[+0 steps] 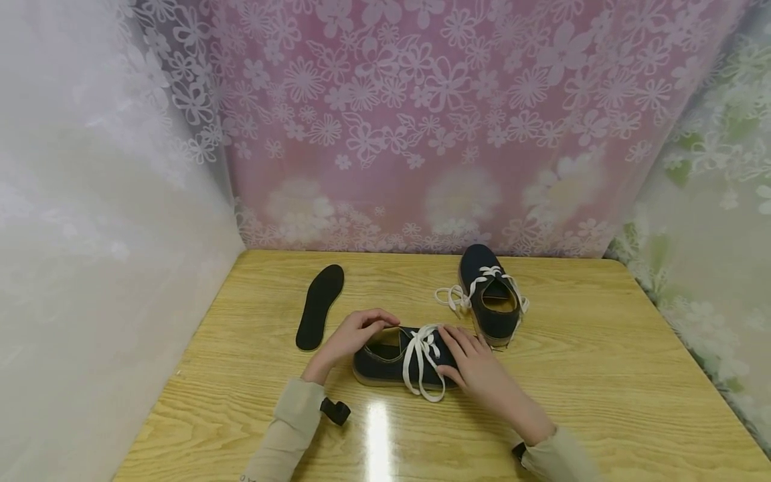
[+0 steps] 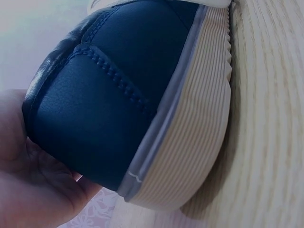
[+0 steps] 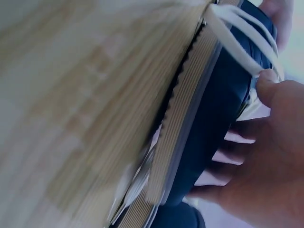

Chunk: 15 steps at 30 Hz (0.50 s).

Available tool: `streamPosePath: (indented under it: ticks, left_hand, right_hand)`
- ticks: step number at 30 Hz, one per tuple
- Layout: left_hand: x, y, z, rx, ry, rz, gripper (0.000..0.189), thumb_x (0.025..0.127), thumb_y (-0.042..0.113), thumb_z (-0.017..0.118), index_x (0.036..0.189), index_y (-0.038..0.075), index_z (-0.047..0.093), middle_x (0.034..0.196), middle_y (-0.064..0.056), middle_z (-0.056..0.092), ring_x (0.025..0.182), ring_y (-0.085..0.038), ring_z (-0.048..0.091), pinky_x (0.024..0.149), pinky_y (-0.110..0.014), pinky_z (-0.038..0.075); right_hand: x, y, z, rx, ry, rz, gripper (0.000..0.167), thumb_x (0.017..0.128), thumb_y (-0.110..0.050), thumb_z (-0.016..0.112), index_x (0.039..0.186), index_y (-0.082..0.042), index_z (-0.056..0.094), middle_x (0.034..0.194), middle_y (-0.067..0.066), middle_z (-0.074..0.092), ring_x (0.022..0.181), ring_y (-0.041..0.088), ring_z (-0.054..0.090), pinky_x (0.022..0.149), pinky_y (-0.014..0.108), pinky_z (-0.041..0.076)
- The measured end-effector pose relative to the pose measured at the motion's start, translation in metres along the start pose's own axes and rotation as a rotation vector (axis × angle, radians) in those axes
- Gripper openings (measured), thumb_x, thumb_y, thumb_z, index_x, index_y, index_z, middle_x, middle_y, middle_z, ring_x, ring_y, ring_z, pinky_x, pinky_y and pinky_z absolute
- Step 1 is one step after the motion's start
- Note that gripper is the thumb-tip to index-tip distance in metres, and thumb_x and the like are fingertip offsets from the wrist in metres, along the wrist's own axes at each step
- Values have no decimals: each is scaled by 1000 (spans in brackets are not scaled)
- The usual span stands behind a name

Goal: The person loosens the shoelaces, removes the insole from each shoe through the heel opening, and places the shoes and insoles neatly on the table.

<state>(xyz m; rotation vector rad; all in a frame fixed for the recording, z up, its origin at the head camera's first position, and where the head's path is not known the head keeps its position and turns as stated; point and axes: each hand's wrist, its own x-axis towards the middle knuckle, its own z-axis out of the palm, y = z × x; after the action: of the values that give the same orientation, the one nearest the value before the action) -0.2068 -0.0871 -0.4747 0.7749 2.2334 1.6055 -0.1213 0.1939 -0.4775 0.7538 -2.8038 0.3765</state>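
A dark navy shoe [image 1: 379, 368] with white laces [image 1: 418, 361] lies sole down, its heel to the left and toe to the right. My left hand [image 1: 352, 335] holds the heel end, fingers arched over the opening's far side. In the left wrist view, the hand [image 2: 42, 185] curves around the back of the heel [image 2: 90, 123]. My right hand [image 1: 482, 375] grips the toe end, fingers over the top. In the right wrist view, the right thumb [image 3: 267, 85] touches a loop of white lace [image 3: 237, 40]; the fingers lie along the upper.
A second navy shoe [image 1: 480, 258] with loose white laces stands behind to the right, toe pointing away, close to the first shoe's toe. A black insole [image 1: 321, 304] lies at the left on the wooden table [image 1: 602, 348]. A pink flowered curtain [image 1: 409, 134] hangs behind.
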Motion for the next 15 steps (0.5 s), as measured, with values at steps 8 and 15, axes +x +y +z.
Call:
streamPosePath:
  ticks: [8, 15]
  left_hand:
    - [-1, -1, -4, 32, 64, -29, 27, 109, 13, 49, 122, 10, 71, 121, -7, 71, 118, -23, 64, 102, -43, 50]
    - [1, -5, -9, 52, 113, -37, 26, 108, 14, 50, 120, 11, 73, 117, -5, 72, 110, -21, 66, 93, -35, 52]
  right_hand:
    - [9, -10, 1, 5, -67, 65, 74, 99, -39, 63, 155, 1, 36, 154, 24, 42, 142, 46, 39, 110, 68, 33]
    - [19, -8, 2, 45, -101, 74, 75, 100, -42, 62, 156, -1, 35, 154, 22, 42, 141, 47, 40, 110, 67, 34]
